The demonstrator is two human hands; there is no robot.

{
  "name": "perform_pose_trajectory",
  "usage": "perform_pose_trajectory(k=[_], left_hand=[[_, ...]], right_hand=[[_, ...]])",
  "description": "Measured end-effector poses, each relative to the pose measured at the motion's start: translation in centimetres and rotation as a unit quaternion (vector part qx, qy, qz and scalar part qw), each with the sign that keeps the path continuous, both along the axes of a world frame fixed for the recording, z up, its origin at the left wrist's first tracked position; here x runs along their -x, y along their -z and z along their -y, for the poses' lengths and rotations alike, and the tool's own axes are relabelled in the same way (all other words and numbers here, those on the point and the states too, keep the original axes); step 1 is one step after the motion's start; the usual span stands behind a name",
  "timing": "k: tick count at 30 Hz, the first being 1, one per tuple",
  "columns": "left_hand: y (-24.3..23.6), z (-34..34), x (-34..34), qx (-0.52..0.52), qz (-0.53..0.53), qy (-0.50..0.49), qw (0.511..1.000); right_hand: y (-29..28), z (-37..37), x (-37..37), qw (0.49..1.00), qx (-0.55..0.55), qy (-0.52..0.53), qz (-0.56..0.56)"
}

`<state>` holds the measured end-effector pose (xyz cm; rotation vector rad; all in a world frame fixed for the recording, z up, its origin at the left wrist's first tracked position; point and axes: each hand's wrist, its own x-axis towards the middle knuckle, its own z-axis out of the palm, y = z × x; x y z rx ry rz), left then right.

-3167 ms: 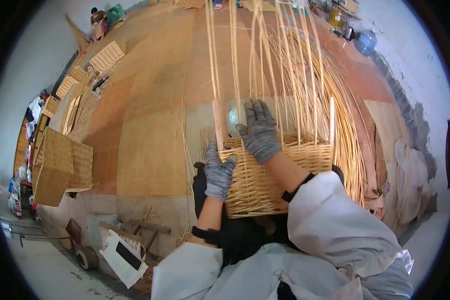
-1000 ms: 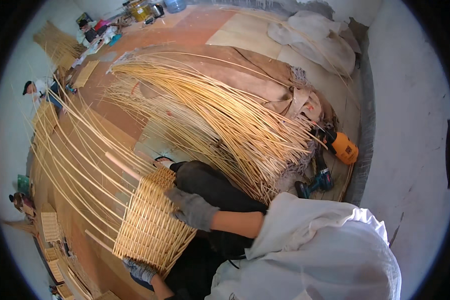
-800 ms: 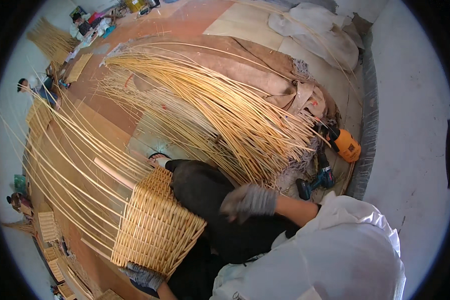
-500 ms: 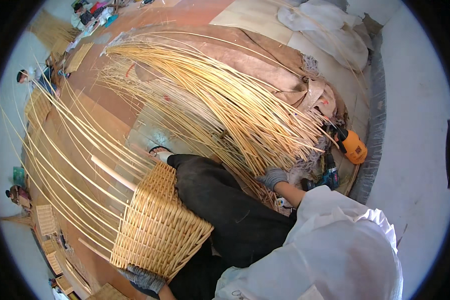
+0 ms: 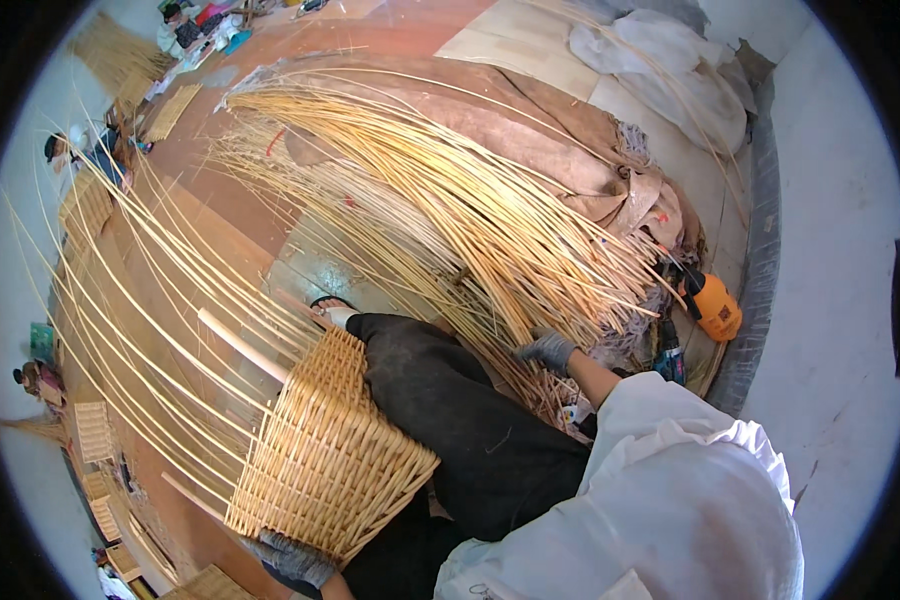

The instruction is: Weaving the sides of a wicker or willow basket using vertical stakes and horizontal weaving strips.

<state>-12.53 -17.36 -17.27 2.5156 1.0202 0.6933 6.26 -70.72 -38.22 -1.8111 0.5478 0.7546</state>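
Observation:
A part-woven wicker basket (image 5: 335,450) leans on its side against my black-trousered leg, its long unwoven rods (image 5: 170,360) fanning out to the left. My left hand (image 5: 292,558), in a grey glove, is closed on the basket's lower edge, with some fingers hidden under it. To the right lies a big bundle of pale willow rods (image 5: 470,200). Reaching down to the butt ends of these rods, my gloved right hand (image 5: 548,350) has its fingers drawn together around a rod end; the fingertips show only in part.
An orange spray bottle (image 5: 712,306) and a cordless drill (image 5: 669,360) stand near the right wall. Brown sacking (image 5: 570,170) lies behind the rods, white plastic sheeting (image 5: 660,75) beyond. Other people (image 5: 60,150) sit among woven panels (image 5: 92,432) along the left wall.
The whole view has shifted slightly, so the basket and rods appear a little further right and lower. My left hand keeps its hold on the basket; my right hand stays at the rod ends.

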Motion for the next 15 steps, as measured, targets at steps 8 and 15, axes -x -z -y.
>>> perform_pose_trajectory(k=[8, 15], left_hand=[[-1.5, 2.6, -1.4, -0.048, -0.006, -0.017, 0.999], [-1.6, 2.3, -1.3, -0.06, -0.009, -0.024, 0.998]], right_hand=[[-7.1, 5.3, -1.0, 0.913, -0.37, 0.167, -0.047], [-9.8, 3.4, -3.2, 0.867, -0.484, 0.075, -0.089]])
